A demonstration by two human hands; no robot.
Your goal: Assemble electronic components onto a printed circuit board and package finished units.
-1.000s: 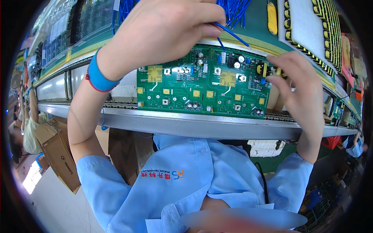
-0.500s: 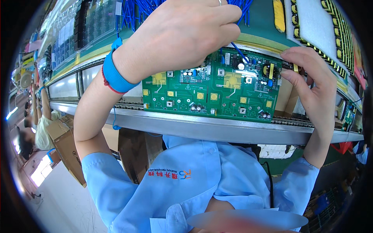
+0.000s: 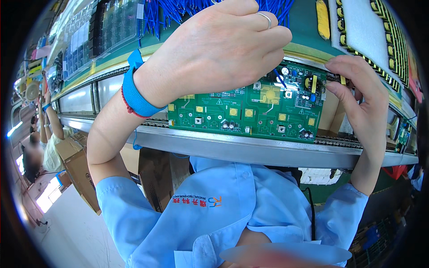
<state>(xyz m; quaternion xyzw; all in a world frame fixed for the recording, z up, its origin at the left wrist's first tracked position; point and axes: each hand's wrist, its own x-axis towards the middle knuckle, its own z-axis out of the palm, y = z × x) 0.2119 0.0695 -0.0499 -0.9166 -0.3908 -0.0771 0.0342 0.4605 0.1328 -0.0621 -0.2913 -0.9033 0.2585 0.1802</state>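
Note:
A green circuit board (image 3: 214, 119) with yellow pads, capacitors and small parts lies across the metal rails in front of me. Over its upper left part is my left hand (image 3: 219, 49), with a ring and a blue wrist strap (image 3: 138, 91). Its fingers are closed, and a blue wire (image 3: 280, 78) runs from under them down to the board; the fingertips themselves are hidden. My right hand (image 3: 359, 87) is at the board's right end, thumb and forefinger apart near the edge, close to a yellow-and-black transformer (image 3: 310, 83). Whether they touch the board is unclear.
Many blue wires (image 3: 167, 15) lie on the green bench beyond the rail. A white foam sheet (image 3: 359, 33) and rows of yellow-and-black parts are at the far right; clear plastic trays (image 3: 118, 29) at the far left. The metal front rail (image 3: 250, 148) runs before me.
My left hand has shifted slightly right and nearer, covering more of the board's upper part. The blue wire's lower end has moved slightly nearer. My right hand has barely moved.

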